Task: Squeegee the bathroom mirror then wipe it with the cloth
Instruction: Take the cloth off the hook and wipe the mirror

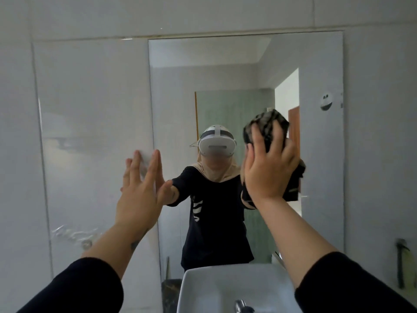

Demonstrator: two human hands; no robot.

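The bathroom mirror (90, 132) fills the wall in front of me, with hazy smears and water streaks on its left half. My right hand (268, 168) presses a dark patterned cloth (268, 125) flat against the glass right of centre. My left hand (140, 190) rests flat on the mirror, fingers spread and holding nothing. The reflection shows a person in a black top with a white headset. I see no squeegee.
A white basin (203, 288) sits below the mirror, with a chrome tap (242, 307) at the bottom edge. A round white hook (326, 101) and a dark object (402, 263) hang on the right wall. White tiles surround the mirror.
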